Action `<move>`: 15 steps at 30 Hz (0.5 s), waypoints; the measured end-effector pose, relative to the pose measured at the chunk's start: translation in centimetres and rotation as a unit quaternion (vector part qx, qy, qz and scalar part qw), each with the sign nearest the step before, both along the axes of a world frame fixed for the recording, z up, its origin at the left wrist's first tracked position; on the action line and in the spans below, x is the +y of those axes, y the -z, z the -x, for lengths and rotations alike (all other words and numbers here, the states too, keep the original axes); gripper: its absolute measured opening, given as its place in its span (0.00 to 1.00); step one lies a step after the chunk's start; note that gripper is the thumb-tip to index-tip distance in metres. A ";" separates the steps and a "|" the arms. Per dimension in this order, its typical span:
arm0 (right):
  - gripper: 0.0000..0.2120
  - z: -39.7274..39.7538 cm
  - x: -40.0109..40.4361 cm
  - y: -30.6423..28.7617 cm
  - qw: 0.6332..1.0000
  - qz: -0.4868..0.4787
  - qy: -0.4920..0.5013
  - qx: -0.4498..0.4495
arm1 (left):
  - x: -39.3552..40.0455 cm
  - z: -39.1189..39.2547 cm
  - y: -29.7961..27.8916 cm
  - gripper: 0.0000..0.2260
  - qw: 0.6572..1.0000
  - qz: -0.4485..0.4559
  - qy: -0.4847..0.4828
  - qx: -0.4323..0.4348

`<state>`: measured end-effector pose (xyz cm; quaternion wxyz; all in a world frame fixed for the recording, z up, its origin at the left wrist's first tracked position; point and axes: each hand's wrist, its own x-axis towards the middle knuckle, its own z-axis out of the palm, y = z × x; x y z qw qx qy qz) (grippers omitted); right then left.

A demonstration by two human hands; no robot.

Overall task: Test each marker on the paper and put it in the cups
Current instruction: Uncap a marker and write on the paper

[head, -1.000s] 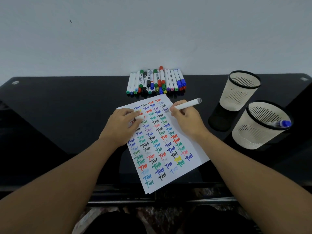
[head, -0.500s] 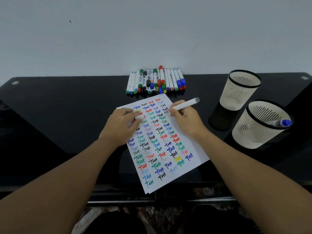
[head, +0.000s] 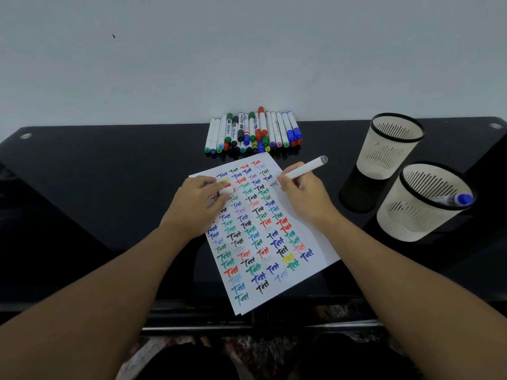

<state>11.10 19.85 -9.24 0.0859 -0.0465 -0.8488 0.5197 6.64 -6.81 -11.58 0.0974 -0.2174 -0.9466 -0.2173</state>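
Currently the right hand (head: 301,196) grips an uncapped white marker (head: 300,171), tip on the paper (head: 307,237), mid-test; the left hand (head: 197,204) pins the sheet, pinching what looks like its cap (head: 227,190). Next, likely: recap, drop into a mesh cup (head: 419,207).

Black table (head: 109,187) bears paper (head: 304,237), markers (head: 253,133), two cups (head: 389,149).

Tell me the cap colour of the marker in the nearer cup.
Blue cap, seen in the head view.
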 end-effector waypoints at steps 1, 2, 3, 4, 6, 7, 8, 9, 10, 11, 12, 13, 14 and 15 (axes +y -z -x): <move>0.04 0.0 0.0 0.0 1.000 0.007 0.004 0.004 | 0.0 0.0 0.0 0.20 1.000 0.001 0.000 0.002; 0.04 -0.1 0.0 -0.1 1.000 0.016 0.008 0.008 | 0.0 0.0 0.0 0.20 1.000 0.002 0.001 0.002; 0.04 -0.1 0.0 -0.1 1.000 0.023 0.010 0.010 | 0.0 0.0 0.0 0.20 1.000 0.001 0.001 0.002; 0.04 -0.1 0.0 -0.1 1.000 0.025 0.011 0.010 | 0.0 0.0 0.0 0.20 1.000 0.001 0.000 0.001; 0.04 0.0 0.0 0.1 1.000 0.013 0.005 0.005 | -0.1 0.0 0.0 0.20 1.000 0.005 0.001 0.001; 0.04 0.1 0.0 0.2 1.000 0.005 0.001 0.002 | -0.1 0.1 0.1 0.20 1.000 0.006 0.002 0.003; 0.04 0.1 0.0 0.2 1.000 0.000 -0.001 0.000 | -0.1 0.1 0.1 0.20 1.000 0.007 0.002 0.004; 0.04 0.2 0.0 0.3 1.000 -0.002 -0.001 0.001 | -0.1 0.1 0.1 0.20 1.000 0.006 0.001 0.004; 0.04 0.2 0.0 0.3 1.000 -0.003 0.001 0.003 | 0.0 0.1 0.1 0.20 1.000 0.005 0.000 0.003; 0.04 0.2 0.0 0.3 1.000 -0.004 0.004 0.007 | 0.0 0.1 0.1 0.20 1.000 0.004 0.000 0.002; 0.04 0.3 0.1 0.3 1.000 -0.005 0.006 0.008 | 0.0 0.1 0.1 0.20 1.000 0.003 0.000 0.003; 0.04 0.3 0.1 0.3 1.000 -0.005 0.005 0.007 | 0.0 0.1 0.1 0.19 1.000 0.003 0.001 0.004; 0.04 0.3 0.1 0.3 1.000 -0.007 0.004 0.005 | 0.0 0.1 0.1 0.19 1.000 0.001 0.001 0.005; 0.04 0.3 0.1 0.4 1.000 -0.009 0.002 0.006 | 0.0 0.1 0.1 0.19 1.000 -0.004 0.001 0.005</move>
